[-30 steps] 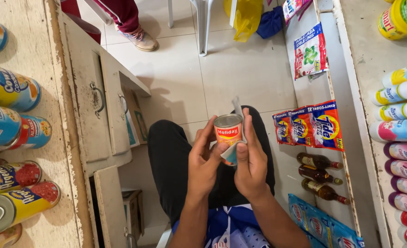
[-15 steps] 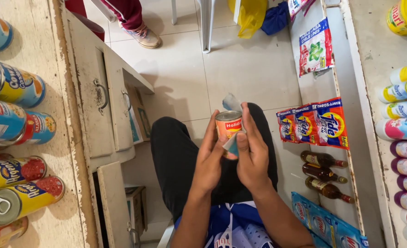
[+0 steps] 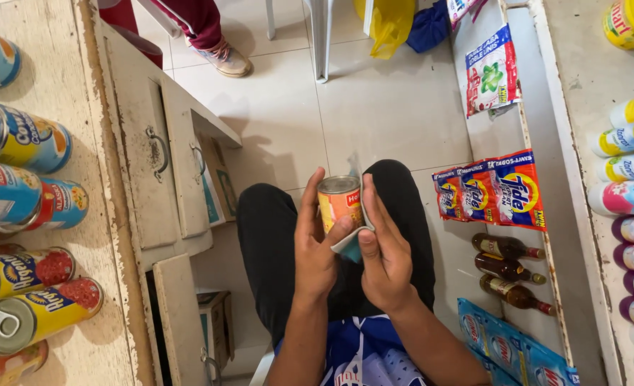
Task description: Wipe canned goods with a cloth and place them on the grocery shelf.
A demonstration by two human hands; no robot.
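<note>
My left hand (image 3: 315, 250) holds the can (image 3: 338, 201) tight, up over my lap. My right hand (image 3: 383, 250) presses a small cloth (image 3: 350, 246) against the can's side, fingers flat.

We see an orange can (image 3: 338, 202) with a silver top and a red label patch, a pale grey and teal cloth (image 3: 351, 246), black trousers (image 3: 270, 243), orange-red sachets (image 3: 490, 189), brown bottles (image 3: 506, 266) and a yellow bag (image 3: 390, 25).
</note>
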